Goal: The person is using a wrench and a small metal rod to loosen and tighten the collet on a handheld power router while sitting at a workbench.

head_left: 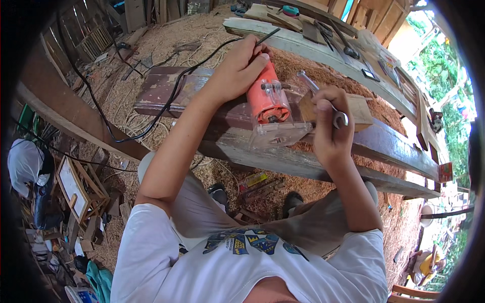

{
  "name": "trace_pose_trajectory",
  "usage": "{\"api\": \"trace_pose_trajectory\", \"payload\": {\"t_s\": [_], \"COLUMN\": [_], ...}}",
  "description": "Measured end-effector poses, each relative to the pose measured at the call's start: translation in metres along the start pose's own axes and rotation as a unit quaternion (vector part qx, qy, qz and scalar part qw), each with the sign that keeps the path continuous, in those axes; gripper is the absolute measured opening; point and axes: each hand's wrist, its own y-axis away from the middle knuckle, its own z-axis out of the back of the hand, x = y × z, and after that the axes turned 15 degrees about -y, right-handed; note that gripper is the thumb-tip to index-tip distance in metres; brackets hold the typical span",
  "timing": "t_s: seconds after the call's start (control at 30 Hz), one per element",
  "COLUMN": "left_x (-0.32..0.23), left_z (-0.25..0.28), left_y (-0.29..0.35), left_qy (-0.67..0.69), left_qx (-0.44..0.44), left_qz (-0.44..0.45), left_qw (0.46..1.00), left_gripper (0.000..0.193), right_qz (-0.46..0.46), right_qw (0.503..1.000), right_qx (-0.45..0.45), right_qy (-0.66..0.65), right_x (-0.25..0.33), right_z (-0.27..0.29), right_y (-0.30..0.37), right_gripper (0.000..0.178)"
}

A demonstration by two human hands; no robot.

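Observation:
An orange trim router (265,93) with a clear plastic base (280,135) lies tilted on the wooden bench, its collet end facing me. Wrapped around its far, corded end is my left hand (241,68). My right hand (333,121) grips a metal wrench (307,81); one end sticks out past the fingers, the other shows at the palm. The wrench is beside the router, apart from the collet. Just behind my right hand sits a wooden block (359,112).
A black cord (174,96) runs left from the router. Across the back, a plank (313,53) bears a hammer (348,48) and other tools. Wood shavings (202,33) cover the ground. At the left stands a wooden frame (76,192); another person (427,265) is at the far lower right.

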Motion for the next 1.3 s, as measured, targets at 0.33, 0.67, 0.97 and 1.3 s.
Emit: {"api": "trace_pose_trajectory", "payload": {"t_s": [0.33,0.67,0.97,1.3], "left_x": [-0.016,-0.045,-0.083,-0.109], "left_z": [0.010,0.031,0.061,0.106], "left_y": [0.006,0.015,0.020,-0.005], "left_qy": [0.035,0.060,0.346,0.055], "left_qx": [-0.005,-0.026,-0.041,0.031], "left_qz": [0.013,-0.013,0.113,0.015], "left_qw": [0.999,0.998,0.930,0.998], "left_gripper": [0.027,0.035,0.030,0.022], "right_qz": [-0.034,-0.026,-0.005,-0.047], "right_qw": [0.995,0.993,0.992,0.983], "right_qx": [-0.029,-0.027,-0.013,0.020], "right_qy": [-0.084,-0.116,-0.127,-0.176], "right_x": [-0.002,-0.003,-0.003,0.019], "right_z": [0.011,0.016,0.030,0.043], "right_y": [0.009,0.006,0.008,-0.035], "right_gripper": [0.025,0.028,0.030,0.017]}}
